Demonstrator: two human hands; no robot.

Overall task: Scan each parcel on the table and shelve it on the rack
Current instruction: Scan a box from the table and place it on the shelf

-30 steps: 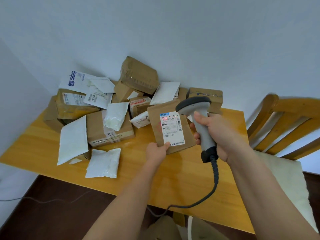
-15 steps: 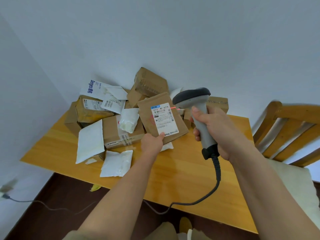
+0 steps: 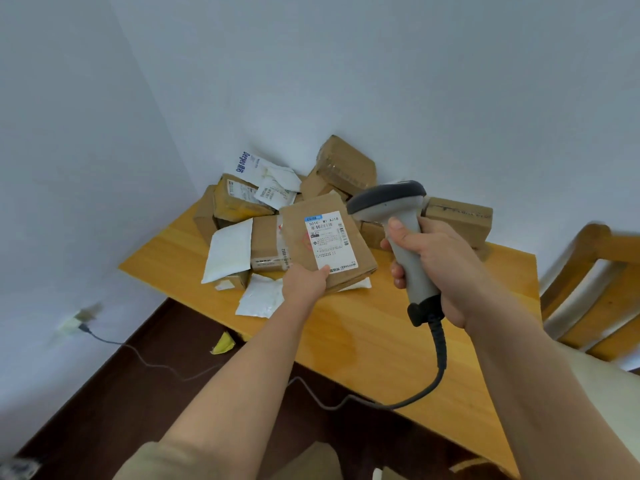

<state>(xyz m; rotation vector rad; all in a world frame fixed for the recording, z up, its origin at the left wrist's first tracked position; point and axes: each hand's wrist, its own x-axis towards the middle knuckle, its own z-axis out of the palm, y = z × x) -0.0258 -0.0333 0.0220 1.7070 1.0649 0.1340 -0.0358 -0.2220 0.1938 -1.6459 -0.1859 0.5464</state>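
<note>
Left hand (image 3: 304, 282) is pinching one brown parcel (image 3: 325, 244) at frame centre, thumb on its label; right hand (image 3: 440, 261) is gripping one scanner (image 3: 398, 230), fingers wrapped around the handle, beside it

We see a brown cardboard parcel (image 3: 327, 242) bearing a white label (image 3: 330, 242) printed in black with a blue tab. The scanner (image 3: 398, 233) is grey, dark-capped; the table (image 3: 381, 341) honey-yellow wood.

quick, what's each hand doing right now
Left hand: gripping the brown parcel by its lower edge, label facing up.
Right hand: closed round the handle of the barcode scanner.
</note>
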